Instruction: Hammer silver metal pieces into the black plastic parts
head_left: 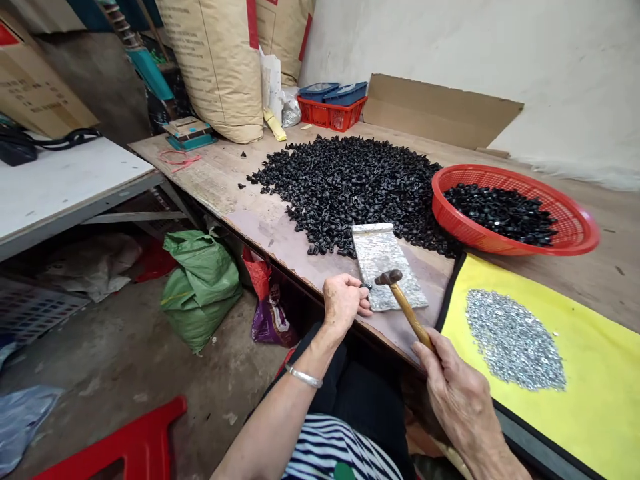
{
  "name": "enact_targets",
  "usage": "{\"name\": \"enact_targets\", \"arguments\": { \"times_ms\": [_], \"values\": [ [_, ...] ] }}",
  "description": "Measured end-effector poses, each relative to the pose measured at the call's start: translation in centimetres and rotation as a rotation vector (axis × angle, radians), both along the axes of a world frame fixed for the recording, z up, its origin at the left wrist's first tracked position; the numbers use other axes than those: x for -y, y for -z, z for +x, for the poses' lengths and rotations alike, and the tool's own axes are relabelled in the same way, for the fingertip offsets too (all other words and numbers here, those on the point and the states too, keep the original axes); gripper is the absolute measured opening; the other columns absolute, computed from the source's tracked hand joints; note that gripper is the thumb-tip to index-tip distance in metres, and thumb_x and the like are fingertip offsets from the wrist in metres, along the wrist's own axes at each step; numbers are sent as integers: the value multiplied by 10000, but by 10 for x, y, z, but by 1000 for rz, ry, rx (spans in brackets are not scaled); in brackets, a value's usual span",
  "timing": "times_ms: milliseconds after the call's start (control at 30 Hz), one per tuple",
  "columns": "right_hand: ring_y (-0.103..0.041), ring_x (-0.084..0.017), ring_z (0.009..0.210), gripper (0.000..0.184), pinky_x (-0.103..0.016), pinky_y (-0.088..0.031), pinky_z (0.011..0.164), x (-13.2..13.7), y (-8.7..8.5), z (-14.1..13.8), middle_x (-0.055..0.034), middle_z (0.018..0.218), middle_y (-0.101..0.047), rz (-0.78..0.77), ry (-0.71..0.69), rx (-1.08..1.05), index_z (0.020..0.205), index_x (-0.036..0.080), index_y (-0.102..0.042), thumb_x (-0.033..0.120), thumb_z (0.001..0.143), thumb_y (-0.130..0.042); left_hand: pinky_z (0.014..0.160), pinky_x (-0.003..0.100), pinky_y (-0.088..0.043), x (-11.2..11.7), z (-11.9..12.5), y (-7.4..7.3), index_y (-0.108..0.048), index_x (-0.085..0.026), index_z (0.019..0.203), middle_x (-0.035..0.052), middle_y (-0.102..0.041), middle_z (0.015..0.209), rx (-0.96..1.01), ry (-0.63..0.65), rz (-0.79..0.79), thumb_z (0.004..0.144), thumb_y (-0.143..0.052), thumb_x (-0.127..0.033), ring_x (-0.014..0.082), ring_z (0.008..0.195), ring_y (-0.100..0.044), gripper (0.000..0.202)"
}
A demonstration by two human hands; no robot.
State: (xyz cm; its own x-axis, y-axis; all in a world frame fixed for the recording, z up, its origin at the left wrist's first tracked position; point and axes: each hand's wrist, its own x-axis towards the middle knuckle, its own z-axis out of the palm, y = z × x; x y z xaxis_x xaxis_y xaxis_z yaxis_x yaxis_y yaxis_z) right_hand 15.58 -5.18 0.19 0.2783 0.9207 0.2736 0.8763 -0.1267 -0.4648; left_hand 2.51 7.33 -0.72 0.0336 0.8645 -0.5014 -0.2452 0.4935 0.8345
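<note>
The right hand [460,393] is closed around a hammer [403,300]; the left hand [343,300] pinches what looks like a small black clip [367,286] beside a metal plate [385,267].

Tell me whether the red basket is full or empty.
Partly full: the red plastic basket holds a heap of small black pieces in its middle, with bare red mesh showing around them up to the rim.

A small hammer [407,308] (wooden handle, dark head) angles over a mottled metal plate [385,263] near the desk's [280,230] front edge, a tiny black clip [367,286] just beside it.
</note>
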Motion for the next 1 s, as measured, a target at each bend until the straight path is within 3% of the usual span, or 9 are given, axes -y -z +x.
{"name": "enact_targets", "arguments": {
  "times_ms": [167,333,567,767,900,1000],
  "values": [
    [-662,-181,683,358,-249,-482,607,0,-12,-13,-99,942,-692,172,18,196,1115,146,-599,348,885,-414,304,231,-447,0,1,1,-512,-132,602,-19,-497,332,2,5,4,577,-586,-68,149,281,-507,102],
    [-603,-176,474,338,-256,-393,422,-2,-7,-17,-71,754,-696,-33,-42,360,1043,139,-625,302,894,-369,305,250,-455,-1,1,3,-493,-137,585,-17,-483,314,-9,-10,-25,579,-543,-38,162,279,-508,111],
    [-656,-179,668,357,-252,-479,613,0,-30,-17,-92,934,-692,229,32,255,1142,148,-590,337,886,-427,310,246,-459,0,1,3,-510,-132,598,-11,-494,319,-20,-4,-20,567,-583,-50,159,288,-513,114],
    [-654,-189,632,352,-257,-460,530,2,-14,-19,-78,919,-700,82,-29,290,1108,157,-619,330,892,-401,299,232,-450,1,2,5,-498,-139,564,-24,-467,302,-15,-22,-17,559,-607,-59,151,283,-505,135],
    [-658,-193,724,379,-260,-476,615,2,-15,-23,-105,976,-684,209,54,261,1190,144,-570,322,879,-444,298,225,-450,2,3,4,-507,-138,573,-27,-471,309,-9,-27,-1,560,-614,-63,146,290,-509,131],
    [-632,-184,563,355,-262,-430,486,1,-13,-26,-90,822,-699,101,36,386,1158,137,-591,281,882,-422,290,221,-442,2,3,3,-494,-140,557,-32,-458,301,-11,-31,-17,560,-599,-48,148,288,-508,139]
  ]
}}
